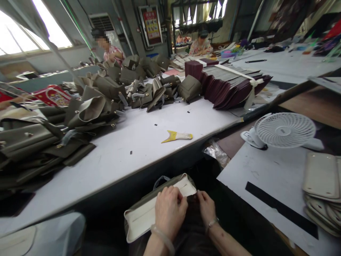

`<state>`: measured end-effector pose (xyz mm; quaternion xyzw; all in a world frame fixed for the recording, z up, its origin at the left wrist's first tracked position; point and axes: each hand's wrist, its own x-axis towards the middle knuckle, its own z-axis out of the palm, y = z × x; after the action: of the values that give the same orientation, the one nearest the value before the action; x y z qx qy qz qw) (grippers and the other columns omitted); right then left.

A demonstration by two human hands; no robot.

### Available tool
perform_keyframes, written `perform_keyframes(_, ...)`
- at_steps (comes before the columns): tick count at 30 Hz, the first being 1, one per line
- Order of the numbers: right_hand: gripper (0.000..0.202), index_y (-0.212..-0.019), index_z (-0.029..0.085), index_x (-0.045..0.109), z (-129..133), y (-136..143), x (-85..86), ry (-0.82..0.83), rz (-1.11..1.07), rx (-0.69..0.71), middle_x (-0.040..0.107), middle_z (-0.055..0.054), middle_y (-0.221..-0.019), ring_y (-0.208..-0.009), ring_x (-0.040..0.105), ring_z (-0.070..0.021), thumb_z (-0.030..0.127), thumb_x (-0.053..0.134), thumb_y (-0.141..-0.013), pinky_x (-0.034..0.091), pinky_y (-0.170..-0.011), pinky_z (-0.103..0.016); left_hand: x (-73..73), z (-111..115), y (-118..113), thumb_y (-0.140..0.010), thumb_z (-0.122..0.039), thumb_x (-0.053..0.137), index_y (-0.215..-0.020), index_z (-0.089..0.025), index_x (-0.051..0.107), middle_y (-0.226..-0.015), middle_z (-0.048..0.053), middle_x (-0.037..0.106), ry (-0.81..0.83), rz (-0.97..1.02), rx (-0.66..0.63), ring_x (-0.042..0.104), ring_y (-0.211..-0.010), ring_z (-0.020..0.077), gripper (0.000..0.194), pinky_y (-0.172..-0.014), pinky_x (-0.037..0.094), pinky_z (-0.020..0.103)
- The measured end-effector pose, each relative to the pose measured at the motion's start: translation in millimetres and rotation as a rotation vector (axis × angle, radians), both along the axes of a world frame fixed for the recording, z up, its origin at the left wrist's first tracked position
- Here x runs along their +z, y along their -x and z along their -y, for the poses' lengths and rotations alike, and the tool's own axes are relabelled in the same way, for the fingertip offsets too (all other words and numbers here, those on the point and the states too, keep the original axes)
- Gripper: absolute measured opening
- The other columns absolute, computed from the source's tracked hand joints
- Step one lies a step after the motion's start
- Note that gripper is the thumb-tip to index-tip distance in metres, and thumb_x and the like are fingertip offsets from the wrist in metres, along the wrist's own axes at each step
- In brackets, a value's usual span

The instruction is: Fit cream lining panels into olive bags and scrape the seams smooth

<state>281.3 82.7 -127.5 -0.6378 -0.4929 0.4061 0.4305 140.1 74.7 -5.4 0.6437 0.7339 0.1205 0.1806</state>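
Observation:
A grey-green bag piece (pixel 142 218) with a cream face lies tilted across my lap, below the table's front edge. Over its middle rests my left hand (pixel 170 209), fingers curled and pressed against the cream face near its right part. My right hand (pixel 206 208) pinches at the piece's right corner, thumb and fingertips together; how much it grips there is partly hidden. On the white table, a yellow and white tool (pixel 177 136) with a forked end lies flat, beyond both hands.
Piles of grey-green bags (pixel 103 89) cover the left and back. A tied maroon stack (pixel 231 81) stands behind. At right are a white fan (pixel 285 129), a black strip (pixel 281 209) and cream pieces (pixel 322 176). Two people sit farther back.

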Motion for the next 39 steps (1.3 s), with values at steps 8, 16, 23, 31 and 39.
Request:
perform_keyframes(8, 0.052, -0.138, 0.014, 0.047, 38, -25, 54.0, -0.782, 0.379, 0.507, 0.054, -0.013, -0.135, -0.129, 0.047, -0.0245, 0.001, 0.043, -0.089, 0.048, -0.104, -0.040, -1.1, 7, -2, -0.084, -0.022, 0.052, -0.068, -0.021, 0.054, -0.074, 0.001, 0.061, -0.054, -0.022, 0.001, 0.055, -0.079, 0.0204, 0.016, -0.071, 0.033, 0.034)
perform_keyframes(16, 0.049, -0.137, 0.006, 0.048, 33, -4, 48.4, -0.870, 0.757, 0.465, 0.057, -0.016, -0.133, -0.128, 0.047, -0.0301, 0.001, 0.043, -0.089, 0.053, -0.098, -0.050, 0.8, 16, -3, -0.090, -0.019, 0.047, -0.076, -0.020, 0.056, -0.081, 0.004, 0.062, -0.120, -0.064, -0.018, 0.056, -0.083, 0.0221, 0.017, -0.075, 0.039, 0.035)
perform_keyframes(23, 0.050, -0.140, 0.008, 0.044, 38, 6, 44.4, -0.868, 0.750, 0.465, 0.056, -0.016, -0.133, -0.128, 0.047, -0.0318, 0.007, 0.047, -0.091, 0.051, -0.097, -0.053, 1.0, 42, 8, -0.092, -0.015, 0.046, -0.082, -0.021, 0.059, -0.085, 0.004, 0.061, -0.165, -0.031, 0.010, 0.055, -0.085, 0.0225, 0.017, -0.077, 0.042, 0.036)
perform_keyframes(31, 0.054, -0.143, 0.007, 0.040, 53, 28, 37.4, -0.878, 0.680, 0.474, 0.054, -0.020, -0.130, -0.125, 0.047, -0.0344, 0.006, 0.048, -0.090, 0.052, -0.093, -0.052, -7.0, 61, 26, -0.093, -0.019, 0.047, -0.080, -0.021, 0.059, -0.084, 0.003, 0.061, -0.175, 0.046, 0.135, 0.054, -0.084, 0.0223, 0.018, -0.077, 0.040, 0.037)
perform_keyframes(39, 0.056, -0.145, 0.010, 0.038, 58, 45, 41.9, -0.874, 0.641, 0.509, 0.055, -0.018, -0.128, -0.123, 0.047, -0.0336, 0.008, 0.050, -0.090, 0.051, -0.094, -0.051, -4.3, 68, 42, -0.089, -0.019, 0.054, -0.075, -0.022, 0.060, -0.078, 0.002, 0.063, -0.212, 0.053, 0.212, 0.054, -0.083, 0.0225, 0.015, -0.077, 0.036, 0.039)
